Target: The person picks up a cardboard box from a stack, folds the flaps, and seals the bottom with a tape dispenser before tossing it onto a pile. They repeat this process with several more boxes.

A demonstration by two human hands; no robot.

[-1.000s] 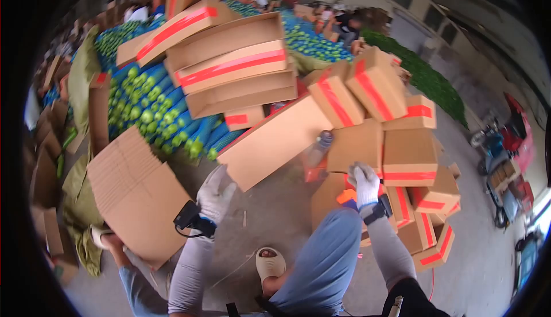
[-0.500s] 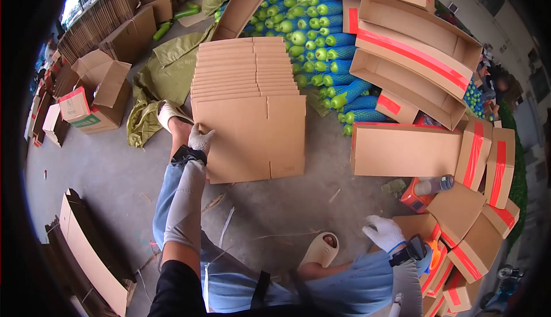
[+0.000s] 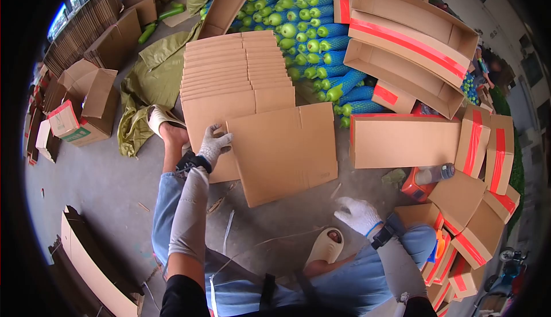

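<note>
A flattened cardboard box [image 3: 284, 153] is slid partly off the front of a fanned stack of flattened boxes [image 3: 215, 107] on the floor, tilted to the right. My gloved left hand [image 3: 214, 144] is closed on its upper left edge. My gloved right hand [image 3: 360, 216] hovers right of that box's lower corner, fingers spread and holding nothing. The thumb side of my left hand is partly hidden by the cardboard.
Behind the stack lie gourds in blue netting [image 3: 321, 53]. Open long boxes with red tape [image 3: 404, 41] stand at the right, near a bottle [image 3: 434, 173] and a tape dispenser [image 3: 439, 247]. An olive sheet [image 3: 152, 79] and an opened carton [image 3: 86, 102] are on the left.
My left hand has pulled the top flattened box right and toward me, off the stack. My right hand has moved left and up, toward it.
</note>
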